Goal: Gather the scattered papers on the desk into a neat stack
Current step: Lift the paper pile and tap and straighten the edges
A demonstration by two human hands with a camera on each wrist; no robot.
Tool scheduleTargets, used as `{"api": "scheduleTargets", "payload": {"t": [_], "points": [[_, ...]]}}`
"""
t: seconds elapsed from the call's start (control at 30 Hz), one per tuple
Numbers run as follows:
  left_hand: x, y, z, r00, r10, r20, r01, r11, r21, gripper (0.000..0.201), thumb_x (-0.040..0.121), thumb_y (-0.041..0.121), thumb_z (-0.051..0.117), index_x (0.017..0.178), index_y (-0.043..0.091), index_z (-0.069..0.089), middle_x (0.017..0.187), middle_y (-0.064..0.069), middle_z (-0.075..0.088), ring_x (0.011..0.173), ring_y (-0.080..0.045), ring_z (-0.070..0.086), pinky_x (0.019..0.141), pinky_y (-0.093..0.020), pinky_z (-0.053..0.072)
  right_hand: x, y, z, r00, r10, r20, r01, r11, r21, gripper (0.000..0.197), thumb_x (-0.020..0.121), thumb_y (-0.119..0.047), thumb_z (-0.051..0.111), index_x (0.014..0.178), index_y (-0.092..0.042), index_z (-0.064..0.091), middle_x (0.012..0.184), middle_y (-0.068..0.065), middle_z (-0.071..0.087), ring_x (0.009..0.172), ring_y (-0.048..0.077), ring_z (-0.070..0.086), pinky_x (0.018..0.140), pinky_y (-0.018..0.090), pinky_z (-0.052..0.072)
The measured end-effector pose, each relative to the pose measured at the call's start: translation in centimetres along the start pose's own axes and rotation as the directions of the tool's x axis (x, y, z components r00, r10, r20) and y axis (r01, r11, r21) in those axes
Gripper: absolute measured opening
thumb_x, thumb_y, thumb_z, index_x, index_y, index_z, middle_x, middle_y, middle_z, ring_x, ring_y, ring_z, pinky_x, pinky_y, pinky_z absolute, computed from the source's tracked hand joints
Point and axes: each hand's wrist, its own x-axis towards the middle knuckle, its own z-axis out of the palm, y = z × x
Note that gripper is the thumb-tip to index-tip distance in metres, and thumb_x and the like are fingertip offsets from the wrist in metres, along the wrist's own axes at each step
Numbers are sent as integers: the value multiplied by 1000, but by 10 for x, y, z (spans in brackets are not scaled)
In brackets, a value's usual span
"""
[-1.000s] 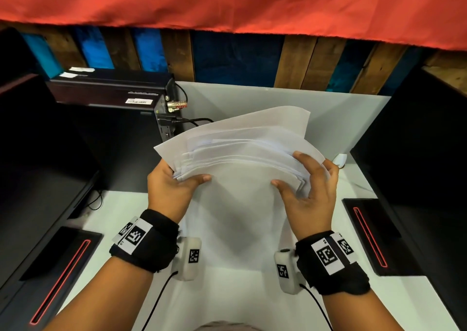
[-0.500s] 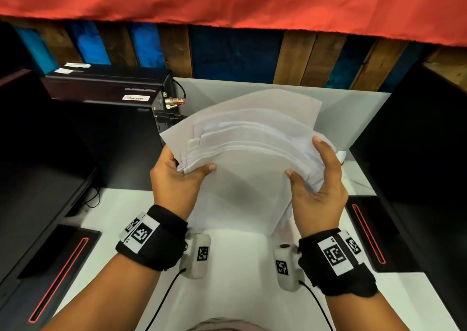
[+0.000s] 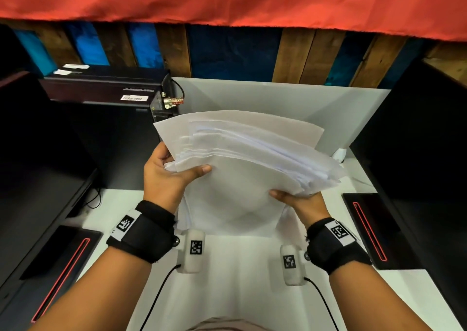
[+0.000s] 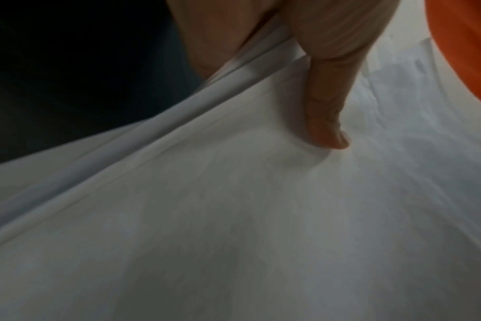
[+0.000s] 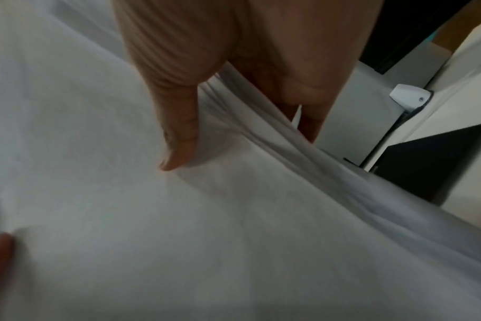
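A loose bundle of white papers (image 3: 242, 159) is held up above the white desk (image 3: 227, 280), its sheets uneven at the edges and tilted down to the right. My left hand (image 3: 174, 171) grips the bundle's left edge, thumb on the near face and fingers behind. My right hand (image 3: 295, 199) grips the lower right edge from below, thumb on the near face. In the left wrist view the papers (image 4: 234, 217) fill the frame under my left thumb (image 4: 327, 121). In the right wrist view the papers (image 5: 179, 217) lie under my right thumb (image 5: 179, 134), with fingers behind the edge.
A black computer case (image 3: 106, 90) stands at the back left. Dark monitors flank the desk, their bases with red strips at left (image 3: 60, 275) and right (image 3: 371, 229). A white divider panel (image 3: 278, 98) closes the back. A small white bracket (image 3: 340, 153) sits at the right.
The bundle has tipped clockwise: my left hand has risen along the left edge and my right hand has dropped to the lower right edge. The sheets have slid closer together.
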Motion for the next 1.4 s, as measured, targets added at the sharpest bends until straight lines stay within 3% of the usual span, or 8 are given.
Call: {"api": "scheduleTargets", "payload": {"t": [0.23,0.47,0.6,0.8,1.07,1.23,1.3,1.4], "points": [[1,-45,-16,932,-309,191,296,951,93,65,60,-6,82,118,14,60,110,-5,71,100,-17,68,85,-34,58,3,2,11,999,-9,-50,13,996,83,41,70,7,76,95,-24,65,91,-6,73,80,5,71,70,20,57],[-11,-40,8,985,-152,-80,157,986,53,35,72,7,79,99,25,65,97,4,71,86,-6,69,75,-24,57,-12,-11,25,974,-93,-206,97,995,12,35,72,-20,81,105,-16,69,98,-2,73,94,13,70,89,37,56],[-18,-36,7,992,-126,-23,126,992,22,41,69,1,81,103,18,66,92,7,74,84,-1,70,68,-14,55,-24,-12,25,974,-124,-188,133,990,36,51,69,-17,84,115,-16,65,109,1,71,102,15,68,89,35,55],[-16,-30,5,987,-164,1,164,986,-30,30,73,-3,75,94,18,70,86,4,76,84,-14,73,75,-30,60,-23,-20,19,963,-166,-214,178,983,35,39,72,-1,78,99,-26,67,100,-6,72,91,7,69,77,16,55],[-12,-11,7,1000,-5,8,5,1000,-25,44,69,0,79,110,1,63,100,-3,72,92,-15,70,78,-26,57,-33,-40,23,917,-305,-256,338,936,95,51,73,3,77,119,-10,61,107,-3,71,96,5,69,79,16,55],[-14,-30,1,994,-104,34,105,995,-6,50,61,-3,83,107,7,65,91,9,73,86,-4,70,71,-17,55,-32,-28,23,829,-470,-304,464,881,-97,93,67,7,80,135,-34,31,117,-40,43,113,-15,48,93,8,43],[-13,-36,-1,985,-157,68,159,987,-31,47,62,-9,80,101,15,67,90,8,74,84,-4,71,70,-16,55,-32,-25,21,763,-592,-260,541,805,-243,95,69,4,80,136,-43,31,130,-28,36,123,-8,40,102,14,38],[-10,-42,-5,965,-229,126,235,971,-32,48,61,-11,80,98,18,68,95,1,74,84,-7,71,71,-21,58,-34,-30,19,665,-735,-130,614,638,-466,75,72,-1,79,132,-28,43,134,6,31,126,-10,33,102,7,32]]}}
